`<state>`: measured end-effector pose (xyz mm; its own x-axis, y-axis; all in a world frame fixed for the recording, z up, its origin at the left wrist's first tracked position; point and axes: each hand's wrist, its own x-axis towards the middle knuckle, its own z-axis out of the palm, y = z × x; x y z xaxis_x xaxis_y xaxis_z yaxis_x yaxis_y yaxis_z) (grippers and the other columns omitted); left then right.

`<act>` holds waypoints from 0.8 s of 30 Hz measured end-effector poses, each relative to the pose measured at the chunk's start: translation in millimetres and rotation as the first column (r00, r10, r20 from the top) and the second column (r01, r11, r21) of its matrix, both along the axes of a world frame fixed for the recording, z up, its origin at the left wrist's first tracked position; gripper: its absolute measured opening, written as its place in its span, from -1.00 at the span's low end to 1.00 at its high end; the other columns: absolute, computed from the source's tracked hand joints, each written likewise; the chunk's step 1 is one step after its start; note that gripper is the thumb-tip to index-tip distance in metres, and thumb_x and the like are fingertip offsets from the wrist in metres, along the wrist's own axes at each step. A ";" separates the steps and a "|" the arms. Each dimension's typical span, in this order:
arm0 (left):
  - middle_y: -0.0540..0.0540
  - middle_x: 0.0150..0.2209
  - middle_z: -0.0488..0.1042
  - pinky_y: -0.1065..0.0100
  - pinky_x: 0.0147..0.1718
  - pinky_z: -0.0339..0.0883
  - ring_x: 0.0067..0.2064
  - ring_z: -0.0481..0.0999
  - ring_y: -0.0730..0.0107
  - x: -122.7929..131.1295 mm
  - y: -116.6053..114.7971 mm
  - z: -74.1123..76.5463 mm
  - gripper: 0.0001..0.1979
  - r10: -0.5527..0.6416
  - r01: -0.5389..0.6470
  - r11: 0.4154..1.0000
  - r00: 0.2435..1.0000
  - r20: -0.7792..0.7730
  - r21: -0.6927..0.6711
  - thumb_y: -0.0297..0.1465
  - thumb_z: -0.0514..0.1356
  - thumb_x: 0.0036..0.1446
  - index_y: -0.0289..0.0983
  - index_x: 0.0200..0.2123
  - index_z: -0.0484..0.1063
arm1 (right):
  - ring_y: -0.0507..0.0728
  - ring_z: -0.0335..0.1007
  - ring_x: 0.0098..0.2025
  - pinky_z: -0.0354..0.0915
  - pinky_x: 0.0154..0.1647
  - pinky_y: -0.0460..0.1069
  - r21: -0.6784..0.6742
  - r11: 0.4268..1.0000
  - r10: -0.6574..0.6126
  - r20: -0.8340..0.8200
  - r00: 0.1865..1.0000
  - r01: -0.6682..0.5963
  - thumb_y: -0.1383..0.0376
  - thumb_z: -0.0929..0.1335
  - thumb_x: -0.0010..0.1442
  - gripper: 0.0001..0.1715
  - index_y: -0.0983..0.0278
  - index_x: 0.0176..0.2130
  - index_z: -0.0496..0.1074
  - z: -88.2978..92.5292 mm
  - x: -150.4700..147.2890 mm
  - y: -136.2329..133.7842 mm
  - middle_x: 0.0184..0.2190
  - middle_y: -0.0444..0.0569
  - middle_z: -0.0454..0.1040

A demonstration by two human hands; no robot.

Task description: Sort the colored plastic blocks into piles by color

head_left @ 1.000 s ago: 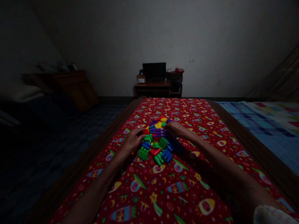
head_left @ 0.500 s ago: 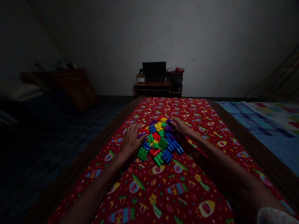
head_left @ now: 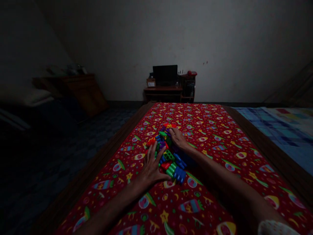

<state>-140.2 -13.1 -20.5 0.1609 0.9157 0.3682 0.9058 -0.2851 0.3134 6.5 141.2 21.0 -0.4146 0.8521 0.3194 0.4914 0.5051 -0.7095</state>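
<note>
A heap of toy building blocks [head_left: 168,156] in red, green, blue, yellow and purple lies on a red patterned cloth [head_left: 166,199]. My left hand [head_left: 153,168] rests against the near left side of the heap, fingers spread and thumb stretched out toward the green and blue blocks at the front. At the far right side, my right hand [head_left: 179,138] lies against the blocks with its fingers extended. Both hands press the heap from opposite sides, and neither is wrapped round a single block. Some blocks are hidden behind the hands.
The cloth covers a long table with a brown border [head_left: 127,130]. Beyond it a desk [head_left: 162,88] bears a monitor [head_left: 165,75], a small box and a red telephone. A wooden cabinet [head_left: 84,93] stands at left. A blue checked cover [head_left: 266,127] lies at right.
My left hand has moved nearer and spread its fingers; my right hand has shifted left. The blocks are bunched into a tighter, taller heap. The view has turned slightly left.
</note>
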 end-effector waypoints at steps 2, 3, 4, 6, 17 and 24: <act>-0.26 0.42 -0.40 -0.20 0.22 -0.04 0.38 -0.26 -0.26 6.2 5.9 3.7 0.17 -0.032 0.032 0.998 0.999 -0.010 0.054 -0.04 0.44 -0.26 -0.06 0.35 -0.10 | 0.18 0.35 0.01 0.24 0.07 0.09 0.000 0.996 0.090 0.002 0.996 -0.090 0.08 0.04 0.38 -0.48 0.32 -0.01 0.36 11.6 -6.5 -14.3 -0.06 0.13 0.45; -0.26 0.42 -0.38 -0.22 0.22 -0.08 0.38 -0.26 -0.24 7.8 10.2 6.3 0.12 -0.030 0.031 0.997 0.999 -0.021 0.070 -0.05 0.42 -0.22 -0.04 0.35 -0.09 | 0.18 0.35 0.03 0.24 0.08 0.09 -0.013 0.989 0.144 -0.010 0.990 -0.144 0.07 0.04 0.39 -0.46 0.31 0.02 0.36 18.7 -8.1 -19.2 -0.03 0.13 0.45; -0.25 0.42 -0.34 -0.25 0.22 -0.13 0.38 -0.25 -0.23 8.3 15.2 9.5 0.08 -0.021 0.023 0.996 0.999 -0.033 0.082 -0.05 0.40 -0.18 -0.03 0.34 -0.07 | 0.18 0.34 0.06 0.24 0.10 0.09 -0.027 0.980 0.197 -0.025 0.980 -0.197 0.06 0.04 0.39 -0.45 0.30 0.04 0.35 26.1 -8.2 -22.3 -0.01 0.12 0.45; -0.25 0.41 -0.25 -0.31 0.22 -0.26 0.38 -0.22 -0.23 5.7 26.7 17.5 0.00 0.009 -0.004 0.996 0.998 -0.056 0.092 -0.05 0.37 -0.13 -0.01 0.33 -0.03 | 0.18 0.31 0.13 0.22 0.14 0.10 -0.042 0.960 0.273 -0.053 0.960 -0.276 0.04 0.04 0.38 -0.43 0.26 0.10 0.35 40.3 -1.9 -23.6 0.04 0.07 0.45; -0.31 0.28 0.20 -0.06 0.24 -0.02 0.34 0.05 -0.03 -55.6 91.5 33.6 -0.19 0.129 -0.102 0.988 0.955 0.269 -0.113 0.05 0.15 0.07 -0.26 0.29 0.13 | 0.48 -0.18 0.38 0.11 0.25 0.32 -0.002 0.917 0.369 0.390 0.844 -0.400 -0.06 0.54 -0.19 0.30 0.06 0.37 -0.04 -14.4 131.7 -79.1 0.40 0.17 -0.15; -0.23 -0.01 0.52 0.13 0.08 0.29 0.11 0.43 0.07 -50.6 89.5 37.5 -0.21 -0.030 0.163 0.967 0.840 0.542 -0.198 0.20 0.08 0.00 -0.29 0.07 0.40 | 0.45 -0.14 0.37 0.09 0.22 0.38 0.172 0.923 0.264 0.366 0.892 -0.343 -0.01 0.43 0.08 0.03 0.06 0.37 -0.06 -27.0 59.6 -65.7 0.39 0.23 -0.20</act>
<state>-190.8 76.4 17.1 0.0935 0.9740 0.2065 0.5515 -0.2234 0.8037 66.1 75.5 -6.0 -0.7561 0.5882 0.2868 0.4727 0.7940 -0.3822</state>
